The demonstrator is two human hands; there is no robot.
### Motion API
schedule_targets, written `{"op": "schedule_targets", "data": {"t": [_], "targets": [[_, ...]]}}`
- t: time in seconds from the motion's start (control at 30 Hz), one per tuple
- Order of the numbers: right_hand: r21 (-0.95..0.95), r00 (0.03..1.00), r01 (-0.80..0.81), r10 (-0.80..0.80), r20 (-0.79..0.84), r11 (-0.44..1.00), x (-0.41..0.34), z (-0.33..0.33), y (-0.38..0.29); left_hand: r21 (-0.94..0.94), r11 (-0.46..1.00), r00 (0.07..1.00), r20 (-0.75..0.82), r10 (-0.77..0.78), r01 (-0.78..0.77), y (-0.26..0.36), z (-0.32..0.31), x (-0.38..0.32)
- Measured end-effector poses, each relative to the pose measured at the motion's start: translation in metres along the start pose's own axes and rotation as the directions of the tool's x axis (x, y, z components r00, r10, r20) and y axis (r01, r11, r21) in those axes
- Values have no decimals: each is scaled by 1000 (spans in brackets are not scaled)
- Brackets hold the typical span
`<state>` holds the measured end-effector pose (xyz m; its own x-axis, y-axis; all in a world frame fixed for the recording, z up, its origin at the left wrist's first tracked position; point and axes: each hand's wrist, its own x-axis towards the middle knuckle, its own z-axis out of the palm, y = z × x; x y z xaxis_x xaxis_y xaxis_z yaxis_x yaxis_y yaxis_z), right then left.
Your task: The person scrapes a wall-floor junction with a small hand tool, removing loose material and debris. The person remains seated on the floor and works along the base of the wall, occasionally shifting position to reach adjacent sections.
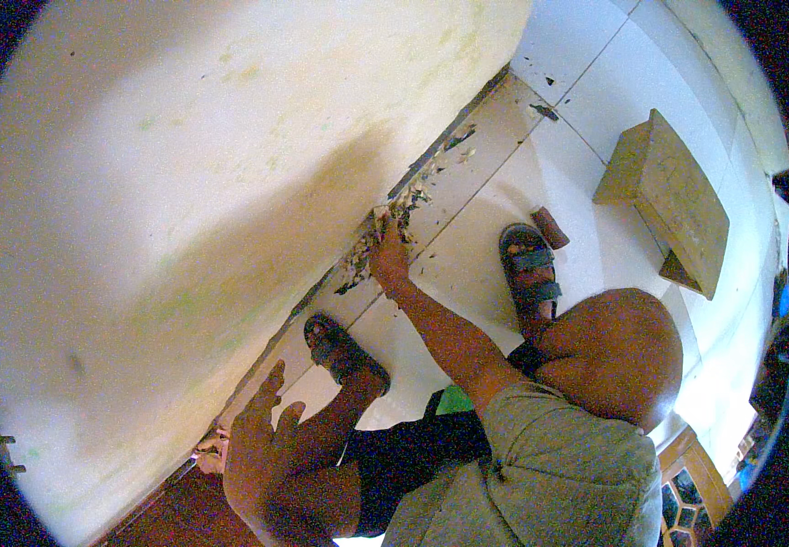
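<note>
My right hand [390, 258] reaches down to the foot of a pale, stained wall [182, 225]. Its fingers touch a line of loose debris [360, 263], a mix of pale flakes and dark scraps along the wall's bottom edge. A small pale piece shows at the fingertips; whether they grip it is unclear. My left hand [254, 427] is raised near my left knee, close to the wall, fingers apart and nothing visible in it. More debris, with longer dark strips [461, 139], trails along the wall past my right hand.
My sandalled feet stand on light floor tiles [466, 249]. Beside the right sandal [530, 267] lies a reddish-brown block or roll [550, 228]. A low wooden stool or box [682, 198] rests farther right. Dark scraps [545, 111] lie near the wall's far corner. A lattice-patterned wooden piece [692, 472] is behind me.
</note>
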<state>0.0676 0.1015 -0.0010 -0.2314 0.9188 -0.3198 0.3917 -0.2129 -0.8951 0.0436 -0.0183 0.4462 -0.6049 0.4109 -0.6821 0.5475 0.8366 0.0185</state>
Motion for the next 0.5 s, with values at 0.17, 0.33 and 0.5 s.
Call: {"op": "schedule_targets", "data": {"t": [0.17,0.33,0.5], "targets": [[-99,995,-84,89,40,992,7,-1,3,-45,999,1000,6,19,-19,1,0,2],[-75,957,-250,258,133,965,7,5,9,-73,997,999,-37,8,-11,0,5,-10],[-200,945,223,-261,-196,954,16,18,25,-40,998,995,-86,46,-50,-8,10,-18]]}}
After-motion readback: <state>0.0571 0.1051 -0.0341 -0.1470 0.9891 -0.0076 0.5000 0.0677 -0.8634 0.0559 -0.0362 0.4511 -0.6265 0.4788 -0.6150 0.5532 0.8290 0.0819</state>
